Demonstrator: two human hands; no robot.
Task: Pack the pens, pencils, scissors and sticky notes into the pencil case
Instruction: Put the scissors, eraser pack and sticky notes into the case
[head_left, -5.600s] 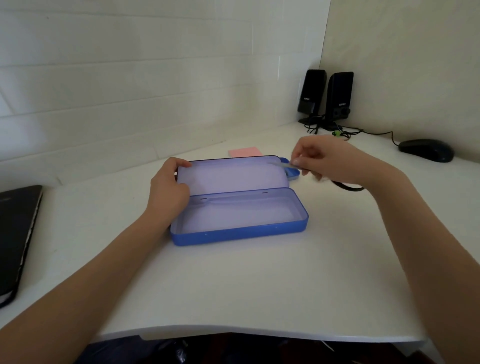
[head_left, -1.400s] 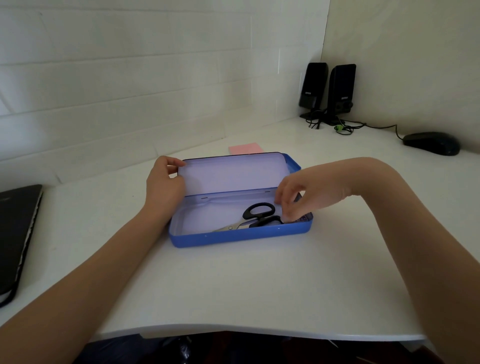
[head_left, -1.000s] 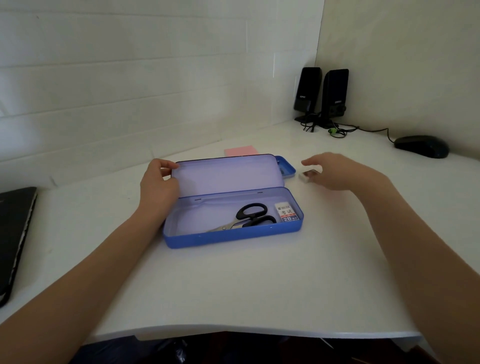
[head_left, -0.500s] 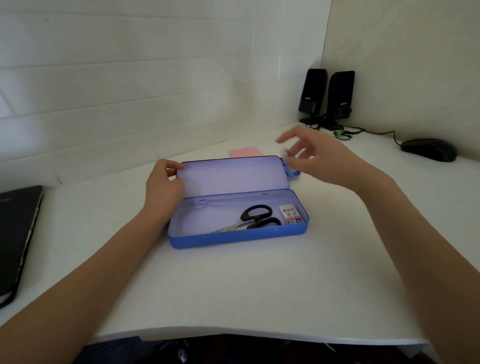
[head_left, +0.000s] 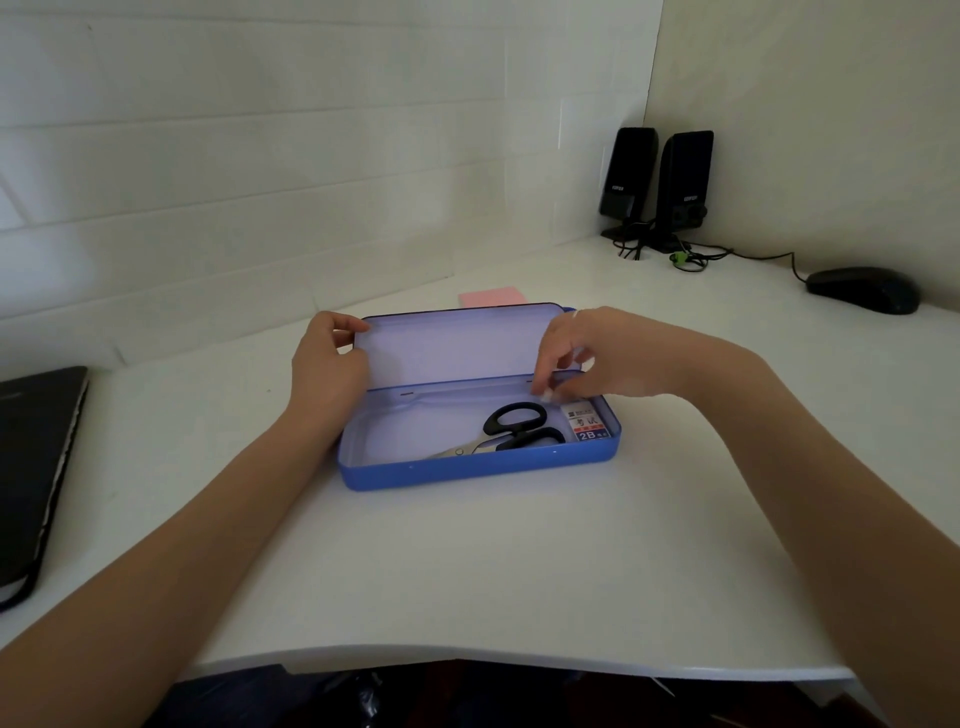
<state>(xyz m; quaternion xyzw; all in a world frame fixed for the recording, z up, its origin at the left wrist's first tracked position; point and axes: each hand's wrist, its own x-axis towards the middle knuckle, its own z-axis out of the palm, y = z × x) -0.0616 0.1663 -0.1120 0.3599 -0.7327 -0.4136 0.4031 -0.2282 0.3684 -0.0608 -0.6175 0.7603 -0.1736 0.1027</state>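
A blue pencil case (head_left: 467, 473) lies open in the middle of the white desk, its lid upright. My left hand (head_left: 327, 364) grips the lid's left edge. Black-handled scissors (head_left: 511, 431) lie inside, and a small white 2B box (head_left: 587, 423) sits at the right end. My right hand (head_left: 587, 358) hovers over the case's right end, fingertips pinched on a small white object (head_left: 546, 397) just above the box. A pink sticky note pad (head_left: 491, 297) lies on the desk behind the lid. No pens or pencils are visible.
A black laptop (head_left: 36, 467) lies at the left desk edge. Two black speakers (head_left: 657, 187) with cables stand in the back corner, and a black mouse (head_left: 862, 288) rests at the far right. The wall runs close behind the case.
My right hand reached out to the right of the case, lifted a small white object from the desk and brought it down over the case's right end. My left hand stayed on the lid.
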